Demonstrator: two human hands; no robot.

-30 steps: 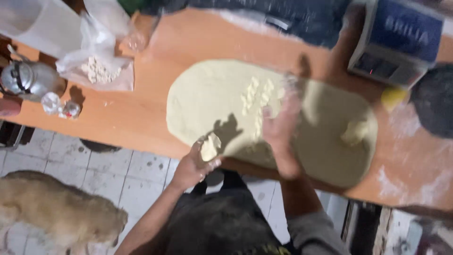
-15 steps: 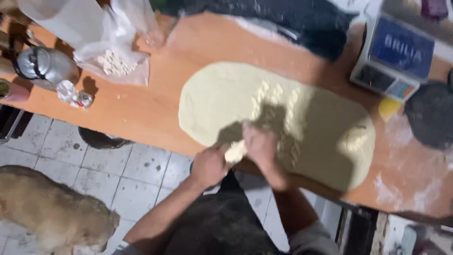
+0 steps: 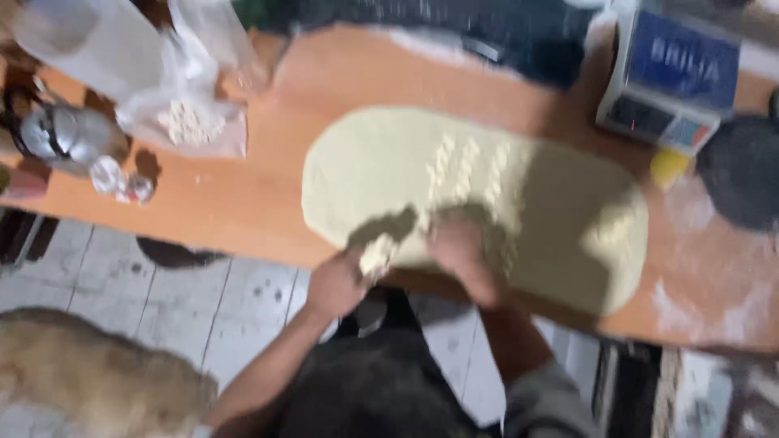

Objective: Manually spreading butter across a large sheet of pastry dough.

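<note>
A pale lump of filling [image 3: 376, 255] is held in the left hand [image 3: 339, 282] at the dough sheet [image 3: 560, 219]'s lower edge, centre frame on the desk [image 3: 268, 203]. The right hand [image 3: 457, 251] is pressed on the dough; its fingers are blurred, so their spread cannot be told. Small even pinches are best laid in straight rows.

Lying on the table [image 3: 268, 203], just beyond the fingers [image 3: 454, 243] of the right hand [image 3: 458, 259]: the dough sheet [image 3: 487, 195], spreading left and right of them. Sitting in the left hand [image 3: 337, 284], just left of those fingers: a dough lump [image 3: 375, 255]. Standing far beyond and right of the fingers: a scale [image 3: 669, 77]. Lying well left and beyond: a bag [image 3: 191, 122], with a kettle [image 3: 65, 134] further left. Lying below the table edge, far left of the fingers: a dog [image 3: 89, 373] on the floor [image 3: 203, 316].
</note>
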